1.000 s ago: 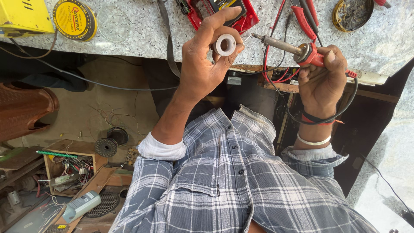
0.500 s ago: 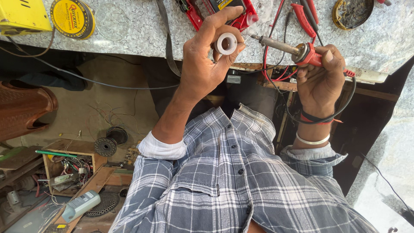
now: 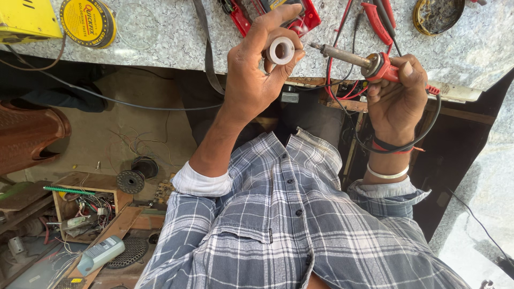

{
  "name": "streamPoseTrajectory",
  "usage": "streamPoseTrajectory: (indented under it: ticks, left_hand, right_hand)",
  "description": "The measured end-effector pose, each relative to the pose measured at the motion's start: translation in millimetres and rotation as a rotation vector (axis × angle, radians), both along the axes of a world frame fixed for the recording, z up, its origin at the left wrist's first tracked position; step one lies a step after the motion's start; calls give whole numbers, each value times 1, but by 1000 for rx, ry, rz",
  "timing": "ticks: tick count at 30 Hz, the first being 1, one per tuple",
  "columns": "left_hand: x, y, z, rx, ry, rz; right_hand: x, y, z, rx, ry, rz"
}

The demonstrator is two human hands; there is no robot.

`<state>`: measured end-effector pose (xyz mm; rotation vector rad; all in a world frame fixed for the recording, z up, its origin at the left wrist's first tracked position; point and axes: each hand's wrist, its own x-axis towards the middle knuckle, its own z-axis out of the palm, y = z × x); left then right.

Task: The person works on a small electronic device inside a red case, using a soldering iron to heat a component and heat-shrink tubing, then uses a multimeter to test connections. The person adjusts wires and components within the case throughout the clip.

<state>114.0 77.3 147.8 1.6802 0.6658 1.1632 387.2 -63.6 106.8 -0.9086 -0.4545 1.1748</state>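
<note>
Small white solder spool [image 3: 281, 50] pinched in left hand [image 3: 256, 75] fingertips, held up over near edge of grey stone bench [image 3: 160, 37]. Right hand [image 3: 397, 96] fist closed round red-handled soldering iron [image 3: 364, 61], tip pointing left, just beside spool, not touching. Yellow round tin [image 3: 87, 21] far left on bench.

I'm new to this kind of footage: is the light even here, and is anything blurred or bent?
Head view: bright daylight on the stone counter, deep shade beneath it. The left hand with its white ring and the right hand with the soldering iron look sharp. The wide lens bends the counter's edge.
</note>
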Motion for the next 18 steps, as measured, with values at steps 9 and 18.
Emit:
streamPoseTrajectory:
  ticks: [9,18]
  left_hand:
    - [-15,24,-35,-96,-207,230]
    - [-41,47,-81,-127,-253,331]
  right_hand:
    - [-18,-9,23,94,-866,-139]
    - [-45,-18,55,290,-1551,24]
